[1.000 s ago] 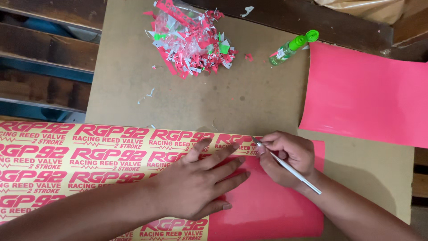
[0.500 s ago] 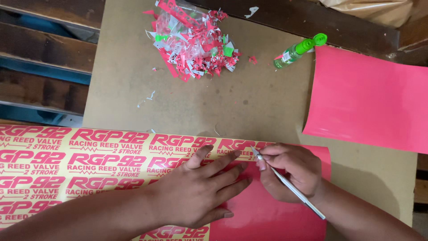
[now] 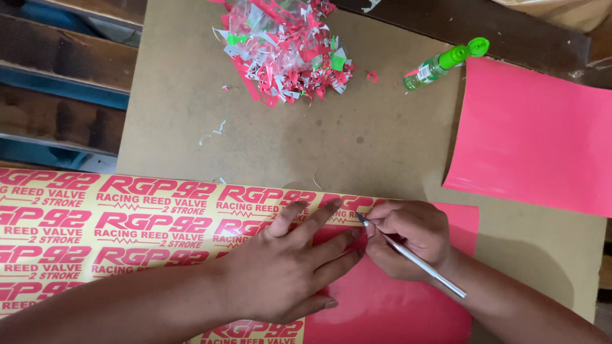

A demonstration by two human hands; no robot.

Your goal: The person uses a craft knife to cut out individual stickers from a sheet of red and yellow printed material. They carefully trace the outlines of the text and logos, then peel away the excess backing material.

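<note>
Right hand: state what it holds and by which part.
The right hand holds a slim silver craft knife pen-style, gripped near its blade end, the handle trailing free. The left hand holds nothing, pressing flat on the sticker sheet.

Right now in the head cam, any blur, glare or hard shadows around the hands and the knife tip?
Head view: sharp overall, no motion blur on the left hand or right hand; the thin silver craft knife reads cleanly to its tip. Light is soft and even, with faint shadows under the hands; mild sheen on the glossy pink vinyl sheet, nothing blown out.

Sticker sheet [image 3: 127,229] cut off left
</note>
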